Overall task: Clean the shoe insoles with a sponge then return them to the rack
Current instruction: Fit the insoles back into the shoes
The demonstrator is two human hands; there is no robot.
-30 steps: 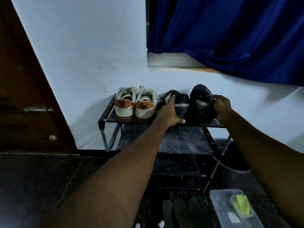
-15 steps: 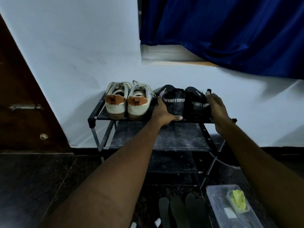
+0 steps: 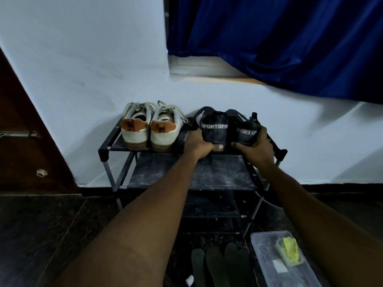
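I see both hands on the black pair, top shelf of the rack (image 3: 103,152), mid-frame. Left hand (image 3: 198,144): fingers curled round the heel of the inner black shoe (image 3: 214,129), band reads "SPORTSPOR". Right hand (image 3: 258,149): fingers curled round the outer black shoe (image 3: 243,131), band reads "PORTSP". Insoles (image 3: 215,264) lie on the floor at bottom centre, beside a clear tub (image 3: 265,245) holding the yellow-green sponge (image 3: 289,250). White sneakers (image 3: 149,126) sit left of the black pair.

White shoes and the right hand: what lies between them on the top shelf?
Head view: the left hand and the two black shoes, side by side. The left hand grips one heel, the right hand the other.
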